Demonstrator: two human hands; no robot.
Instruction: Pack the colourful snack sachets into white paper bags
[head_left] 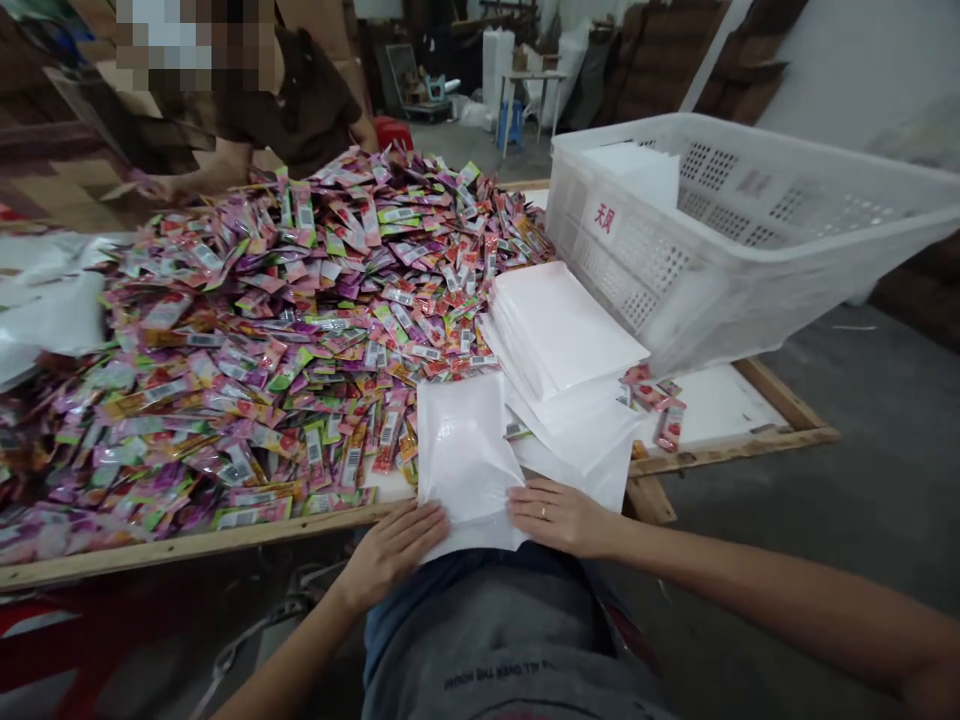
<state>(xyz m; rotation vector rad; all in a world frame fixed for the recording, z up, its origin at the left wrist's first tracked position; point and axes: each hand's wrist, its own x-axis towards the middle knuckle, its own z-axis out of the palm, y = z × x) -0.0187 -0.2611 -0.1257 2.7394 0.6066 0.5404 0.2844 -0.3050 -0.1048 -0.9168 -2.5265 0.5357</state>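
A white plastic bag (463, 450) lies at the table's front edge, its lower end hanging over toward my lap. My left hand (397, 550) grips its lower left side, fingers closed over the edge. On the opposite side, my right hand (562, 515), with a ring on one finger, holds the lower right edge. Both thumbs are hidden. Just behind and right of the bag sits a stack of similar white bags (562, 330), with looser ones spread beneath it. A large heap of small colourful printed sachets (300, 330) covers the table to the left.
A white perforated plastic basket (630, 240) stands at the table's right, with white bags (637, 172) inside. A few red sachets (670, 424) lie by the wooden table rim (720, 455). Across the heap is another person (300, 110). More white bags (52, 300) lie far left.
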